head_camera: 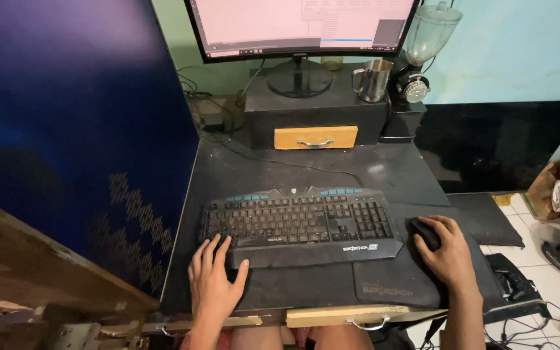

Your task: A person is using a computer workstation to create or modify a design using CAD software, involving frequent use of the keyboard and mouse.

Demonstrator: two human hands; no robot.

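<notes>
Presently we find our left hand [214, 280] lying flat, fingers spread and holding nothing, at the near-left corner of the black keyboard [298, 223], fingertips on its edge. Our right hand [447, 249] is cupped loosely over the black mouse [424, 232], which sits on the mouse pad [390, 285] just right of the keyboard, within easy reach. The dark desk [332, 168] is dusty; a monitor [299, 26] stands on a raised box with a wooden drawer [315, 137], a steel mug [373, 80] beside it. White tiled floor [552, 272] lies right.

Left hand [214, 279] flat, fingers spread — right hand [447, 249] cupped (palm down).
</notes>
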